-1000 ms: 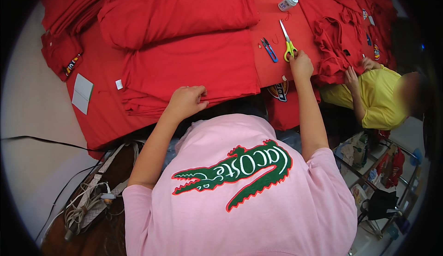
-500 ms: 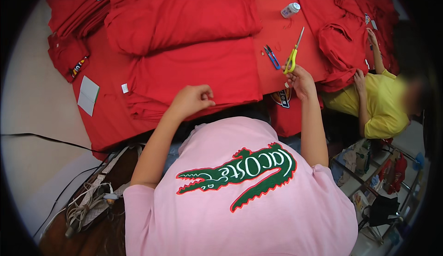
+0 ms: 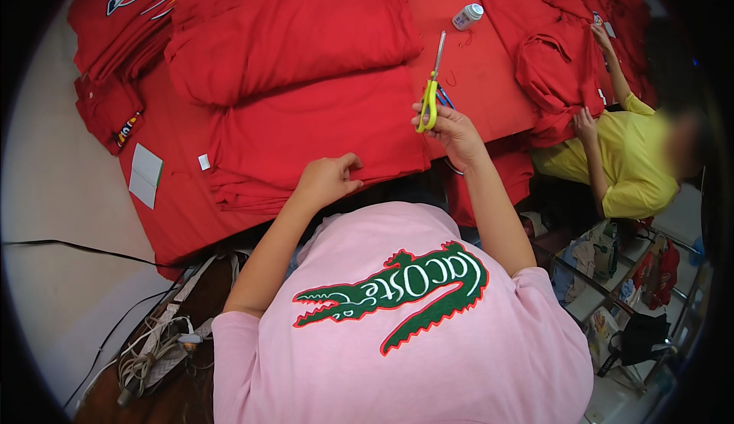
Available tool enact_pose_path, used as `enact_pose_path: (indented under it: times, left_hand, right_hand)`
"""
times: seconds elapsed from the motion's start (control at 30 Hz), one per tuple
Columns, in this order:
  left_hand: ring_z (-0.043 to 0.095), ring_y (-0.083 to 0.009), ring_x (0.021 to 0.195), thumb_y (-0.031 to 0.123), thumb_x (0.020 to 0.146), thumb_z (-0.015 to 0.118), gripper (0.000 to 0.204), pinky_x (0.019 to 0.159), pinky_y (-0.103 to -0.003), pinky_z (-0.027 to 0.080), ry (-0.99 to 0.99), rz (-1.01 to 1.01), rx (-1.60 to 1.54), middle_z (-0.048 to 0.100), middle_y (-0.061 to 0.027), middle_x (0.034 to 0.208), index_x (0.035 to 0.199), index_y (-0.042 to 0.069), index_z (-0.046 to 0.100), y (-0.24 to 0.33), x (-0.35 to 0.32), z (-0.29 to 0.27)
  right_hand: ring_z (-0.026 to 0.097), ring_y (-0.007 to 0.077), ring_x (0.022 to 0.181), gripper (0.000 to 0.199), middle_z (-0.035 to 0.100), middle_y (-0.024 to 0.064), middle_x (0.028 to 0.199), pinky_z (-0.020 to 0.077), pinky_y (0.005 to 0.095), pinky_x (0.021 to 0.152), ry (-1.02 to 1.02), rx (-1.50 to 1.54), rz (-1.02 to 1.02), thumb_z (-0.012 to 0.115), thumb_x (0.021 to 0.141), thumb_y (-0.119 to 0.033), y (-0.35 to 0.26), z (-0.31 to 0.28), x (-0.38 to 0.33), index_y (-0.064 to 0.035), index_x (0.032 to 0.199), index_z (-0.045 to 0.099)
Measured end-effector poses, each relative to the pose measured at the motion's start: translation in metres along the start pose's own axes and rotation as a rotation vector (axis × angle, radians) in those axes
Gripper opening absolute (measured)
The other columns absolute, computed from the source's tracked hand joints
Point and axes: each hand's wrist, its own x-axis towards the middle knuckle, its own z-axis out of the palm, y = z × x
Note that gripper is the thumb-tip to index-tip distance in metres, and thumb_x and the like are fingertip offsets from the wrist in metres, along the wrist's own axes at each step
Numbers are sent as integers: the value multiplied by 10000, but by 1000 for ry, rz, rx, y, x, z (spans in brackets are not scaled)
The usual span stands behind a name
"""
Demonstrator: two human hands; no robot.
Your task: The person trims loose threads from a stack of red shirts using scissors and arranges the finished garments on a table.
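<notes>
My right hand [image 3: 457, 135] holds a pair of yellow-handled scissors [image 3: 430, 99] by the handles, blades pointing up and away. Behind the scissors lies a pair of blue thread snips [image 3: 445, 98], partly hidden. At the near edge of a pile of folded red cloth [image 3: 313, 122], my left hand [image 3: 327, 182] rests with its fingers bent and apart. Nothing shows in that hand. A thicker folded bundle of red cloth [image 3: 294, 34] lies on the far part of this pile.
Beyond the scissors stands a white bottle [image 3: 468, 16] on the red-covered table [image 3: 489, 107]. A white card [image 3: 145, 175] lies at the left, near printed red garments [image 3: 122, 26]. A co-worker in yellow [image 3: 638, 164] handles red cloth [image 3: 558, 76] at the right.
My right hand has carried the scissors leftward, over the blue snips and closer to the cloth pile. My left hand has shifted slightly right and nearer, its fingers a little more spread.
</notes>
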Motion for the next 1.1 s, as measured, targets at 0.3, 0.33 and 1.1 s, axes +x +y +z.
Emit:
enact_pose_path:
  times: [0.3, 0.33, 1.1]
  left_hand:
    - [697, -268, 688, 231, 860, 731, 169, 637, -404, 525, -18, 22, 11, 691, -67, 719, 970, 102, 724, -8, 4, 18]
    - [696, -269, 688, 228, 860, 727, 164, 638, -404, 526, -7, 35, 19, 691, -69, 719, 963, 100, 723, -10, 4, 20]
    - [699, -183, 667, 207, 899, 721, 142, 629, -332, 515, -7, -53, -43, 709, -49, 706, 1001, 109, 705, -12, 3, 20]
  right_hand:
    - [697, 114, 986, 339, 775, 76, 1050, 490, 263, 904, 50, -56, 26, 681, 966, -147, 14, 13, -7, -10, 1276, 685]
    - [700, 123, 994, 338, 775, 79, 1050, 491, 272, 923, 33, -47, 21, 680, 966, -147, 17, 15, -6, -6, 1273, 685]
    - [730, 188, 1058, 303, 758, 130, 1091, 543, 314, 997, -135, -79, 206, 651, 976, -130, 42, 16, -4, 11, 1243, 669]
